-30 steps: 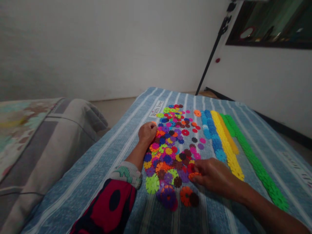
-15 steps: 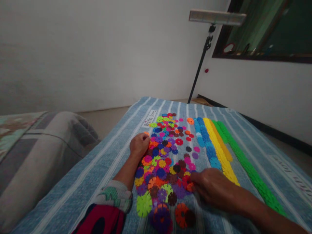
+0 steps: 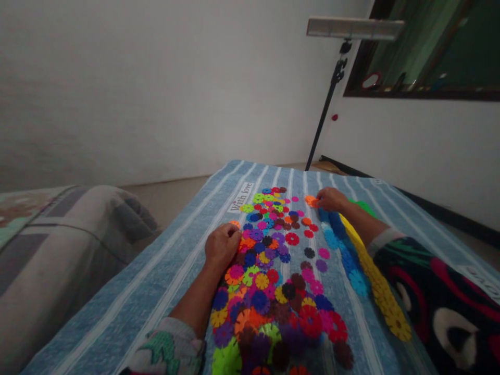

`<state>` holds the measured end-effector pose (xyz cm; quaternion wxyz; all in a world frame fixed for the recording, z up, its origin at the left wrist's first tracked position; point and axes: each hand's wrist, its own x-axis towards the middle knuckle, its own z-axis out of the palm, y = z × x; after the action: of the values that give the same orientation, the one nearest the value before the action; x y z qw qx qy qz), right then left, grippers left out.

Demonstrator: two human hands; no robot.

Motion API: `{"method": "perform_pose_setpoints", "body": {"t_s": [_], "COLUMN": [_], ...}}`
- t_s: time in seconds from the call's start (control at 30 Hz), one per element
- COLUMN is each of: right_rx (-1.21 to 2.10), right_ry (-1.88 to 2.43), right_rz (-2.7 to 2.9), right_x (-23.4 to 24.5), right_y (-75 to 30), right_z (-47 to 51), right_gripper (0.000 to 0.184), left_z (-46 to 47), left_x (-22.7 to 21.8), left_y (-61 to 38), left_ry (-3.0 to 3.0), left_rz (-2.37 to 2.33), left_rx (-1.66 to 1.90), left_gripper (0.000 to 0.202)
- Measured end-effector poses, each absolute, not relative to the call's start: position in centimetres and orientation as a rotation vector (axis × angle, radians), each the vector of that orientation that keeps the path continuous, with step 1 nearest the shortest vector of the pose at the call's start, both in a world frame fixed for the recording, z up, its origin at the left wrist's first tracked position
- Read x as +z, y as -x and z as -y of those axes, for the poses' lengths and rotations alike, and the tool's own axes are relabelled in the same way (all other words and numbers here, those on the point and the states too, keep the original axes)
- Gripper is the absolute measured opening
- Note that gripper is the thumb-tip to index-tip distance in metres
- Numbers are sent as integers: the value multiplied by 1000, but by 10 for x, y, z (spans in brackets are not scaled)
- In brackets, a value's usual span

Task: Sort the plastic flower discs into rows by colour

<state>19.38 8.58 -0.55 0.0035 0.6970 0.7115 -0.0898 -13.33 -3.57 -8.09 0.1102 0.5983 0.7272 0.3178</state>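
A heap of small plastic flower discs (image 3: 273, 271) in many colours lies on a blue striped cloth (image 3: 164, 291). My left hand (image 3: 222, 245) rests curled at the heap's left edge, its fingertips on orange discs there. My right hand (image 3: 331, 199) is stretched to the far end of the heap, with its fingers closed on an orange disc (image 3: 311, 200). Under my right forearm run sorted rows of discs: blue (image 3: 339, 239), yellow (image 3: 385, 299) and green (image 3: 365, 207).
A grey rolled cushion (image 3: 66, 250) lies to the left of the cloth. A black light stand (image 3: 328, 104) leans against the white wall at the back. A dark-framed window (image 3: 429, 52) is at the upper right.
My right hand has left the near side of the heap and reached forward to the far end with an orange disc. The left hand has stayed in place. The view has shifted.
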Motion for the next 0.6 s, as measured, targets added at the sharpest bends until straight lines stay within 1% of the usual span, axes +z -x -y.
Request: {"method": "perform_pose_setpoints", "body": {"t_s": [0.37, 0.6], "right_rx": [-431, -407], "right_ry": [-2149, -2187], "right_rz": [-2197, -2204], "right_x": [-20, -24], "right_y": [-196, -195], "right_z": [-118, -120], "right_gripper": [19, 25], "left_z": [37, 37], "left_x": [-81, -81], "left_y": [133, 132], "left_ry": [-1759, -1743], "left_rz": [-2127, -2127], "left_rx": [950, 948], "left_gripper": [23, 23]}}
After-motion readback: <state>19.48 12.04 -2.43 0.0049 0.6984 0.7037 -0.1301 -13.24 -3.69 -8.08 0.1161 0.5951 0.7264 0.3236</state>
